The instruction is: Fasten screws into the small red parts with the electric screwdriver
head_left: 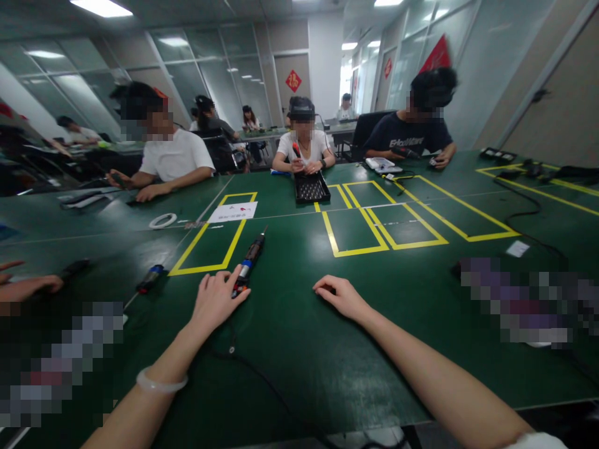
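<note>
My left hand [216, 298] is on the rear end of an electric screwdriver [251, 255], its thumb and forefinger closed about the grip. The dark tool with a blue band lies on the green table [285, 337], its bit pointing away from me. A black cable [266, 377] runs over the tabletop below that hand. Further right, my right hand [344, 298] rests on the table with its fingers curled together and nothing visible in them. To the left of my left hand lies a screwdriver [150, 279] with a blue and black handle.
Yellow tape rectangles [360, 252] mark the table. A paper sheet [233, 212] and a white tape ring [163, 221] lie ahead left. Across sits a person [306, 146] behind a black tray [312, 188] of small parts. A co-worker's hand [30, 288] is at far left; blurred-out objects flank me.
</note>
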Demonstrator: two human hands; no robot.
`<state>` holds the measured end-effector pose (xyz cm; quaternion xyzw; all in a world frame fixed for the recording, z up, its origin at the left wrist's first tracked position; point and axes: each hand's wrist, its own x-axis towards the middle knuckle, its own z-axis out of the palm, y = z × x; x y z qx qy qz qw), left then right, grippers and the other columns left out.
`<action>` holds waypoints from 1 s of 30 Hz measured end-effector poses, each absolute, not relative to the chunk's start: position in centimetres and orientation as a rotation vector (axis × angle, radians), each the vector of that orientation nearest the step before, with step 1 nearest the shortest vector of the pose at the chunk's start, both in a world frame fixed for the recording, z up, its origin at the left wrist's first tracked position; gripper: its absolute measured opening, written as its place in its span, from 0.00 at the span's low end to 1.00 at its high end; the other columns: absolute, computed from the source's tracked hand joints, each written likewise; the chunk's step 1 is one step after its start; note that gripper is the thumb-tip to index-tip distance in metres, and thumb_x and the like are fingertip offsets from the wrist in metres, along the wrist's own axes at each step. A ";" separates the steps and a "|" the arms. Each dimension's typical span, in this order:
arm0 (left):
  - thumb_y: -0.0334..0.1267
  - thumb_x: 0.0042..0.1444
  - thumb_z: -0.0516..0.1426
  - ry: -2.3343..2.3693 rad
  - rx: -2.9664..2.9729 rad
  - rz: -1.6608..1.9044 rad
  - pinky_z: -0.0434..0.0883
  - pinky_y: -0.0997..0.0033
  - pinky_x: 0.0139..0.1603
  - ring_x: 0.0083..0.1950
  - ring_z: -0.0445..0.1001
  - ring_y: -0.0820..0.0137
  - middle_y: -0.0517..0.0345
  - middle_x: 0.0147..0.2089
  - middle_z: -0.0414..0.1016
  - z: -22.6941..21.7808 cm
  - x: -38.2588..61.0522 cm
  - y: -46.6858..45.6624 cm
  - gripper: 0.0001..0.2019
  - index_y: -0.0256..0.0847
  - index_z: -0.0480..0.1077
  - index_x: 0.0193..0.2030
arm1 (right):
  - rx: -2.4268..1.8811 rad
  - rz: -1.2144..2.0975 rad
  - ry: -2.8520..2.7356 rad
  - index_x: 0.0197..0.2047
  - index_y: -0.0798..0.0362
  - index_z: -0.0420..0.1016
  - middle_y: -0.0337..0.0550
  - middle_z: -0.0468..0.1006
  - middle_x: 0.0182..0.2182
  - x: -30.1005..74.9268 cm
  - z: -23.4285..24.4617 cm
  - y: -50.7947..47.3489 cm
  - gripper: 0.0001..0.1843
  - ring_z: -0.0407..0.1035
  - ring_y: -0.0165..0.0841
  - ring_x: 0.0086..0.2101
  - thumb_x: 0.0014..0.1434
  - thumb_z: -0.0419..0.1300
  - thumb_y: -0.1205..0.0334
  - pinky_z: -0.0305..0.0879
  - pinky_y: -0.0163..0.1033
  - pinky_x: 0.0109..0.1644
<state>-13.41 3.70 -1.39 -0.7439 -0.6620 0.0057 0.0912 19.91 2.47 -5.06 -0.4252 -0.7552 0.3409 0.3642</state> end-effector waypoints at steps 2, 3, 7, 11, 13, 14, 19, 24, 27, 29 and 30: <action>0.56 0.59 0.46 -2.044 -2.131 0.055 0.47 0.49 0.65 0.58 0.63 0.53 0.42 0.56 0.66 -1.3 -16.5 4.3 0.32 0.43 0.56 0.66 | -1.091 0.872 -1.959 0.40 0.53 0.77 0.42 0.78 0.35 19.9 -5.2 2.5 0.08 0.70 0.32 0.35 0.61 0.56 0.64 0.64 0.36 0.40; 0.56 0.59 0.47 -2.085 -2.091 0.073 0.46 0.47 0.65 0.59 0.62 0.52 0.42 0.56 0.66 -1.3 -17.9 4.6 0.32 0.42 0.57 0.66 | -1.091 0.869 -1.964 0.40 0.53 0.77 0.42 0.78 0.35 19.9 -5.2 2.6 0.08 0.70 0.32 0.35 0.61 0.56 0.64 0.64 0.36 0.40; 0.56 0.59 0.47 -2.206 -1.957 0.152 0.44 0.42 0.64 0.59 0.62 0.49 0.42 0.60 0.65 -1.2 -23.3 5.8 0.32 0.41 0.55 0.66 | -1.094 0.864 -1.976 0.40 0.53 0.77 0.42 0.78 0.35 19.9 -5.3 2.6 0.08 0.70 0.32 0.35 0.61 0.56 0.64 0.64 0.36 0.40; 0.57 0.60 0.46 -2.246 -1.845 0.242 0.46 0.39 0.62 0.57 0.65 0.49 0.44 0.61 0.65 -1.1 -27.4 6.7 0.32 0.43 0.54 0.66 | -1.082 0.871 -1.977 0.40 0.53 0.77 0.43 0.78 0.35 19.9 -5.4 2.6 0.08 0.70 0.32 0.35 0.61 0.56 0.64 0.64 0.36 0.40; 0.58 0.59 0.47 -2.285 -1.782 0.272 0.48 0.39 0.61 0.56 0.65 0.49 0.47 0.61 0.65 -1.0 -28.7 7.2 0.31 0.46 0.55 0.66 | -1.077 0.874 -1.972 0.40 0.53 0.77 0.42 0.78 0.35 20.0 -5.4 2.6 0.08 0.70 0.32 0.35 0.61 0.56 0.64 0.64 0.36 0.40; 0.58 0.59 0.47 -2.309 -1.754 0.281 0.48 0.39 0.61 0.56 0.65 0.50 0.47 0.61 0.65 -1.0 -29.2 7.3 0.31 0.46 0.55 0.66 | -1.076 0.874 -1.971 0.40 0.53 0.77 0.42 0.78 0.35 20.0 -5.5 2.7 0.08 0.70 0.32 0.35 0.61 0.56 0.64 0.64 0.36 0.40; 0.60 0.60 0.44 -2.371 -1.686 0.330 0.46 0.39 0.62 0.58 0.63 0.50 0.48 0.63 0.63 -0.4 -29.6 7.7 0.32 0.46 0.56 0.66 | -1.080 0.875 -1.985 0.40 0.52 0.77 0.42 0.78 0.35 20.0 -5.4 2.7 0.08 0.70 0.32 0.34 0.61 0.56 0.64 0.64 0.36 0.40; 0.53 0.60 0.48 -2.273 -1.636 0.283 0.55 0.55 0.62 0.54 0.67 0.59 0.51 0.55 0.70 0.4 -27.8 7.1 0.24 0.40 0.65 0.56 | -1.071 0.882 -1.995 0.39 0.53 0.77 0.42 0.78 0.35 20.1 -5.3 2.7 0.08 0.70 0.32 0.34 0.61 0.56 0.65 0.64 0.36 0.40; 0.48 0.62 0.47 -2.345 -1.644 0.293 0.60 0.63 0.56 0.50 0.70 0.63 0.53 0.46 0.74 1.3 -27.0 6.9 0.18 0.37 0.69 0.46 | -1.074 0.878 -1.996 0.39 0.53 0.77 0.42 0.78 0.35 20.1 -5.2 2.7 0.08 0.70 0.32 0.34 0.61 0.56 0.66 0.64 0.36 0.40; 0.47 0.62 0.45 -2.410 -1.622 0.298 0.63 0.62 0.52 0.47 0.72 0.61 0.53 0.40 0.75 2.2 -26.3 7.1 0.19 0.37 0.70 0.43 | -1.078 0.872 -1.999 0.39 0.53 0.77 0.42 0.78 0.35 20.1 -5.2 2.7 0.08 0.70 0.32 0.35 0.60 0.56 0.65 0.64 0.36 0.40; 0.47 0.63 0.44 -2.434 -1.604 0.264 0.64 0.61 0.49 0.45 0.72 0.60 0.53 0.39 0.74 2.7 -25.8 7.2 0.19 0.36 0.70 0.43 | -1.080 0.871 -1.999 0.39 0.53 0.77 0.42 0.78 0.35 20.1 -5.3 2.7 0.08 0.70 0.32 0.35 0.60 0.56 0.65 0.64 0.36 0.40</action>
